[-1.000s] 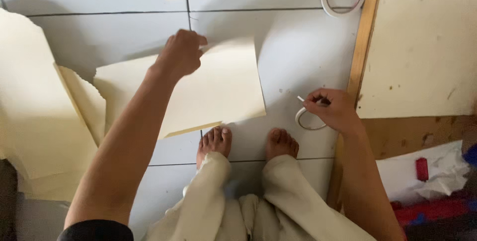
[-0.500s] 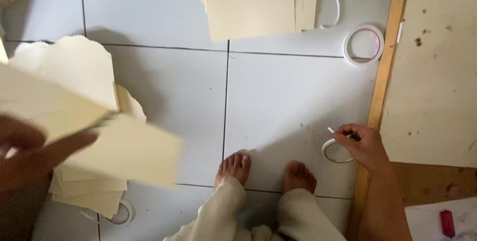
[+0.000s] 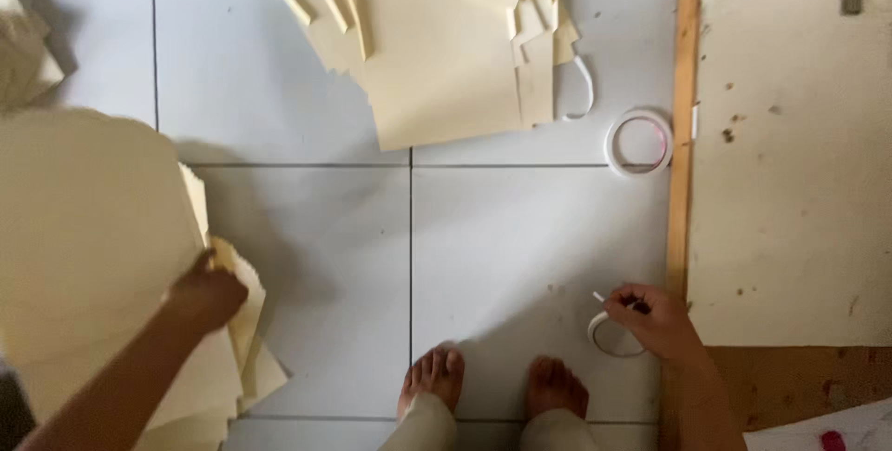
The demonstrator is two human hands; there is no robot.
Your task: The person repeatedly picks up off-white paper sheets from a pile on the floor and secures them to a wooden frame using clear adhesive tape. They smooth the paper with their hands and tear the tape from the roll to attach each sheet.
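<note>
My left hand rests on the edge of a stack of cream paper sheets at the left, fingers gripping the top sheet. Low at the right, my right hand holds a white tape roll against the tiled floor, with a short loose end sticking up. My bare feet stand on the tile between the two hands.
A second pile of cream sheets lies at the top, with a white strip beside it. Another tape ring lies near a wooden batten. A stained board fills the right side.
My left hand carried a cream sheet from in front of my feet over to the stack at the left. The view shifted. My right hand stayed on the tape roll.
</note>
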